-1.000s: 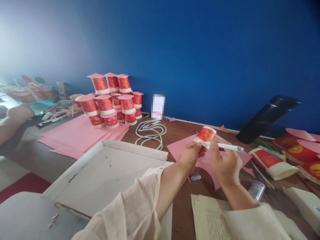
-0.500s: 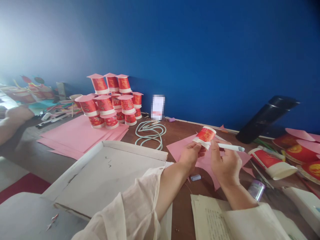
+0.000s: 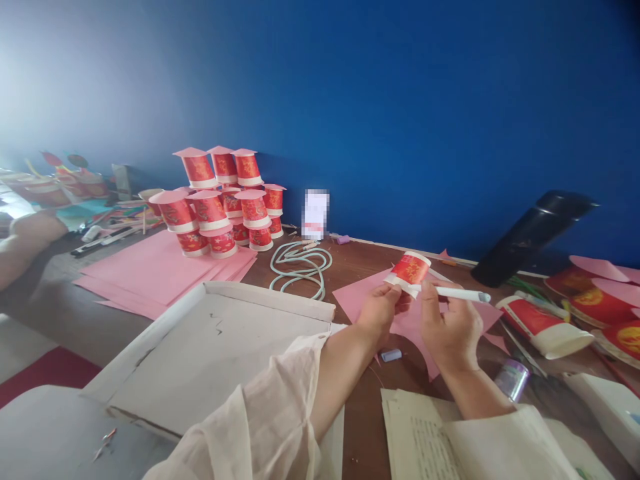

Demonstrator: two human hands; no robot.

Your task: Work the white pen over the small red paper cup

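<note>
A small red paper cup point(image 3: 413, 268) with a gold print and a white edge is tilted on its side above the table. My left hand point(image 3: 379, 308) is closed on its near end, with the fingertips partly hidden. In my right hand point(image 3: 451, 327) a slim white pen-like tube point(image 3: 464, 294) is gripped between thumb and fingers. Its front end points at the cup's white edge; whether it touches I cannot tell. Below both hands lies a cut pink paper sheet point(image 3: 357, 299). A small pale blue cap point(image 3: 391, 355) rests on the table beneath my left hand.
Stacked red cups with pink paper tops point(image 3: 210, 210) stand at left behind pink sheets point(image 3: 125, 270). Nearer are a shallow white box point(image 3: 200, 360) and a coiled cable point(image 3: 300, 267). A black bottle point(image 3: 530, 240) leans at right. Another person's hand point(image 3: 37, 230) is far left.
Both hands keep nearly the same place and hold. The cup and the tube have shifted only very slightly.
</note>
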